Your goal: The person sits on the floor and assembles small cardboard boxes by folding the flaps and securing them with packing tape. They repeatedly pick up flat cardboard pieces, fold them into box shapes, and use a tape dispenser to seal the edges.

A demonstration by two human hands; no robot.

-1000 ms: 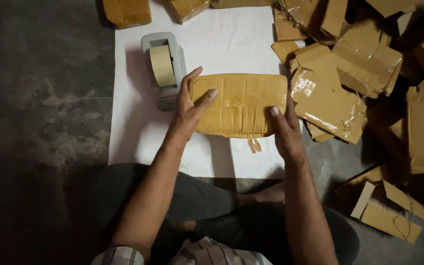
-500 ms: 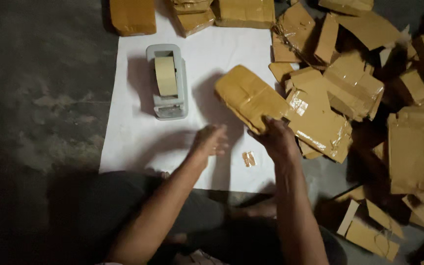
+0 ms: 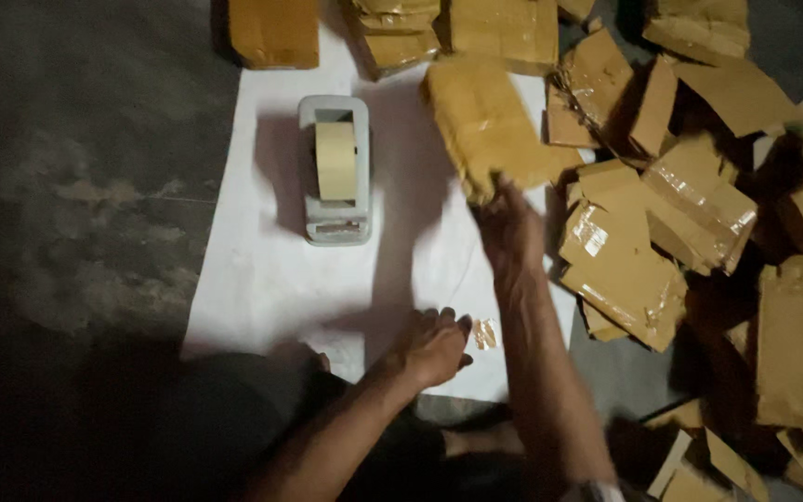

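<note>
The right hand grips a flat, tape-wrapped brown parcel at its lower edge, held at twelve o'clock over the white sheet. The left hand rests on the sheet, fingers loosely curled. A tape dispenser sits at ten o'clock.

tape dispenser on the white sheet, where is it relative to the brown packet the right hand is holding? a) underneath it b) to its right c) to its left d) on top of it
c: the tape dispenser stands on the white sheet left of the brown packet, which the right hand grips at its near end; a strip of bare sheet lies between them.
</note>
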